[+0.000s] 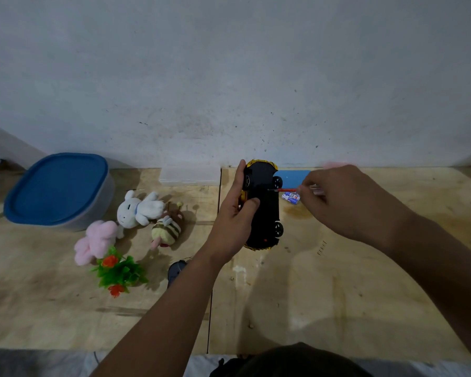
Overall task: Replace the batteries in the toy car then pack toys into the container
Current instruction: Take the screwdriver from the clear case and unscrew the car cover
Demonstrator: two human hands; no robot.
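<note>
My left hand [235,213] grips a yellow toy car [265,213] turned so its black underside faces me. My right hand [346,200] holds a small screwdriver [283,190] with a red shaft, its tip touching the car's underside near the front wheels. Blue-and-white batteries [291,197] lie on the wooden table just right of the car. At the back left stands the container [60,191], grey with a blue lid on it. Beside it lie a white plush rabbit [139,206], a pink plush [95,240], a striped bee plush [167,227] and a green plastic plant with red flowers [119,270].
A dark small object [176,269] lies partly hidden behind my left forearm. A clear plastic box [189,175] sits against the wall, and a blue sheet [294,176] lies behind the car. The wall closes the table's far edge.
</note>
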